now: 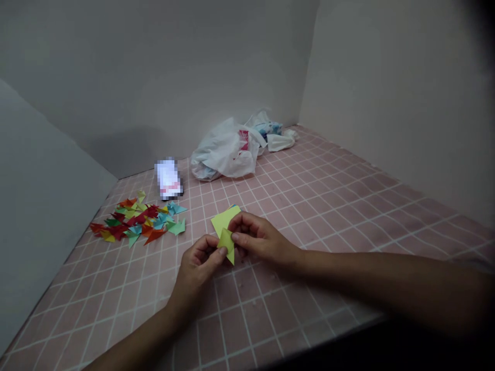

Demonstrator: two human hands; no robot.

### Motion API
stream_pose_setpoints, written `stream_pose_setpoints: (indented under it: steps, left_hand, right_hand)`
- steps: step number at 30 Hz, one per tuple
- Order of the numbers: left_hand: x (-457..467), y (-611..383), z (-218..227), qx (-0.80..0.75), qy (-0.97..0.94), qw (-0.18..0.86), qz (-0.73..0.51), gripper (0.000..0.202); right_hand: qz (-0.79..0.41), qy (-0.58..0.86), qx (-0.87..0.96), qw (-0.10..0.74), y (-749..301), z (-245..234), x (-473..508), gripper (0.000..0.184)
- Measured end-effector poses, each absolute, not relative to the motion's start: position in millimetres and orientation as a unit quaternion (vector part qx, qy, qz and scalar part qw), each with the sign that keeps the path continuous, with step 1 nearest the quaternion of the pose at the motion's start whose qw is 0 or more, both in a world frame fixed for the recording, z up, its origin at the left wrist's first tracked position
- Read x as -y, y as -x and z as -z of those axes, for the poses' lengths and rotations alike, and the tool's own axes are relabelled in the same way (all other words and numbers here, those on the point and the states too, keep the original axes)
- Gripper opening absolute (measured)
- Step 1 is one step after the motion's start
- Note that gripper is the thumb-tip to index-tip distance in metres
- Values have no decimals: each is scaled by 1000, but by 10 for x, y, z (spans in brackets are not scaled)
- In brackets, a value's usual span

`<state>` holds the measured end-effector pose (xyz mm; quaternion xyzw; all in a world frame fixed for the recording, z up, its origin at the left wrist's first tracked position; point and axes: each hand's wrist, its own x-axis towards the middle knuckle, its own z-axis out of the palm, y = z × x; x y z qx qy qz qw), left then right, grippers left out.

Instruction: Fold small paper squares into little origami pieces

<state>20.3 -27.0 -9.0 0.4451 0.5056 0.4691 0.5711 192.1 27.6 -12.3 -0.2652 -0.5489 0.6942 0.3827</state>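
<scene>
A small piece of folded yellow paper (227, 241) is held up between my two hands, its lower end tapering to a point. My left hand (199, 263) pinches its lower left side between thumb and fingers. On the upper right edge, my right hand (257, 238) grips it with thumb and curled forefinger. Just behind lies a stack of square paper sheets (221, 219), a yellow one on top and a bit of blue and orange showing at the far corner. My right fingers hide part of the stack.
To the left lies a heap of folded paper figures (135, 219) in red, orange, yellow, green and blue. A lit phone (168, 178) stands behind it. White plastic bags (228, 149) sit against the back wall. Walls border the pink checked tablecloth (309, 206).
</scene>
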Motion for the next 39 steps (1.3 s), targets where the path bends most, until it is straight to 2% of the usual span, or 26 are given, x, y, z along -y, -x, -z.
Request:
stream_pose_setpoints:
  steps: [5,10,15,20,39]
  left_hand:
    - [263,-242,70,-508,-455,574,-453,16]
    - [263,-271,51,-505,-446,578,-461,17]
    - [282,-278,30,-511,-455,557,-471,16]
    - [281,-249,64,-507,-463,549,-477,15]
    - [262,-235,110,-510,-450,559,-474,17]
  right_hand:
    - [-607,282,628,397,-1939,130,-280,9]
    - [-600,281,635,398,-1932,153,-285,7]
    - [-545,298,667,411,-1940,139,-276,5]
    - [-583,297,651,384,-1939,120,-286,6]
    - [-559,293,673,386,-1932,146,-324,8]
